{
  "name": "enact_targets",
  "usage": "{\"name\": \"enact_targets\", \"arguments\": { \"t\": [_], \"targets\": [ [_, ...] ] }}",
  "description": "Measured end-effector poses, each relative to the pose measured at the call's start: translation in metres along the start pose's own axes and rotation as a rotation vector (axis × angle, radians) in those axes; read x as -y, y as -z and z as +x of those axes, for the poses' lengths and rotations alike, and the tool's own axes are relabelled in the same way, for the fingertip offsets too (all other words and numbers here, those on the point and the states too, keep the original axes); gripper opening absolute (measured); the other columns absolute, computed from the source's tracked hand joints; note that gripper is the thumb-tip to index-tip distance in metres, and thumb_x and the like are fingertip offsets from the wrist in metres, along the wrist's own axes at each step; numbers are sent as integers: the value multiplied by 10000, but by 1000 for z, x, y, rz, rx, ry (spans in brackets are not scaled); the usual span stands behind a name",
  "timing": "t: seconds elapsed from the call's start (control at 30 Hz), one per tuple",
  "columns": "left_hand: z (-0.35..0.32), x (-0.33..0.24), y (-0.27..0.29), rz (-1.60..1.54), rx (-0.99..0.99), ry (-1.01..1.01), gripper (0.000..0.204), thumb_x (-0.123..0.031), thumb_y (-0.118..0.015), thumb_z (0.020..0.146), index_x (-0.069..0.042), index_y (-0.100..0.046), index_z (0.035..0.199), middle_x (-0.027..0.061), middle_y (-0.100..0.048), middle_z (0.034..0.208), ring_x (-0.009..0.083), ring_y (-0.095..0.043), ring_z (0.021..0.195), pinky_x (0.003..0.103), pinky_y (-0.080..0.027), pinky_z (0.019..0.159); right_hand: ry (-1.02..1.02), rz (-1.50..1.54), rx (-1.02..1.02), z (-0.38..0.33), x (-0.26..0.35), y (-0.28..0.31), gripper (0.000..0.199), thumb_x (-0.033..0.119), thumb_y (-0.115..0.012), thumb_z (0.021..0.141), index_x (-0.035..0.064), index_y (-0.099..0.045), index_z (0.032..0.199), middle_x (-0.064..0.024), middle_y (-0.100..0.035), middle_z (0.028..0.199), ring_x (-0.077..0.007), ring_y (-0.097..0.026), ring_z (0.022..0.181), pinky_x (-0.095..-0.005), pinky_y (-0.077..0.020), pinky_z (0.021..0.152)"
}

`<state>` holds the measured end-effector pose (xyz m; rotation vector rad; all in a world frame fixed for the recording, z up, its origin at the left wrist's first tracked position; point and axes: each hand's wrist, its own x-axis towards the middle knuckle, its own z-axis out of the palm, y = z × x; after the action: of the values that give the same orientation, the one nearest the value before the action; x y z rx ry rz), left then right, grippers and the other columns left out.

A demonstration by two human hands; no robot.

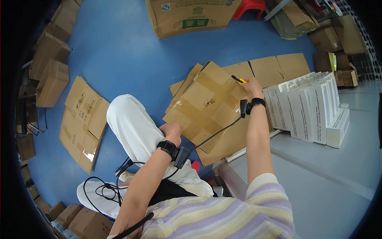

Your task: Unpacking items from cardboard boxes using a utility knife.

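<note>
A taped brown cardboard box (211, 105) with a handwritten mark on top is in front of me, tilted toward the left. My left hand (172, 130) is closed at its near left corner, the fingertips partly hidden. In my right hand (253, 86) is a yellow and black utility knife (238, 79), its tip at the box's right edge. Clear tape runs across the box in wide bands. Flattened cardboard (268, 69) lies under and behind it. Both wrists carry black straps with small devices and cables.
White printed cartons (306, 111) stand in a row on the grey table (318, 171) at my right. A flattened box (83, 123) lies on the blue floor at left. Ahead are a large carton (195, 20) and a red stool (249, 8). Stacked boxes (53, 81) line the far left.
</note>
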<state>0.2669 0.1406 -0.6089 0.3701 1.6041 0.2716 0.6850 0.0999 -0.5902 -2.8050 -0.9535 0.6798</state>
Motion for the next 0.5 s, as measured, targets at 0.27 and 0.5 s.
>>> {"name": "enact_targets", "arguments": {
  "t": [0.27, 0.5],
  "targets": [
    [-4, -6, -28, 1, -129, -239, 209, -69, -518, 881, -104, -609, 1066, 12, -618, 929, 162, -560, 851, 319, -419, 688, 121, 190, 72, 26, -63, -22, 379, 271, -649, 874, 224, -661, 1249, -109, -679, 1186, -291, -647, 1061, -386, -507, 908],
    [2, -1, -37, -52, -144, -328, 82, -39, -594, 867, -10, -613, 941, 71, -660, 937, 193, -600, 805, 332, -471, 723, 65, 379, 179, 17, -60, -15, 399, 209, -634, 862, 181, -653, 1260, -120, -706, 1082, -245, -664, 956, -348, -511, 831]
  ]
}}
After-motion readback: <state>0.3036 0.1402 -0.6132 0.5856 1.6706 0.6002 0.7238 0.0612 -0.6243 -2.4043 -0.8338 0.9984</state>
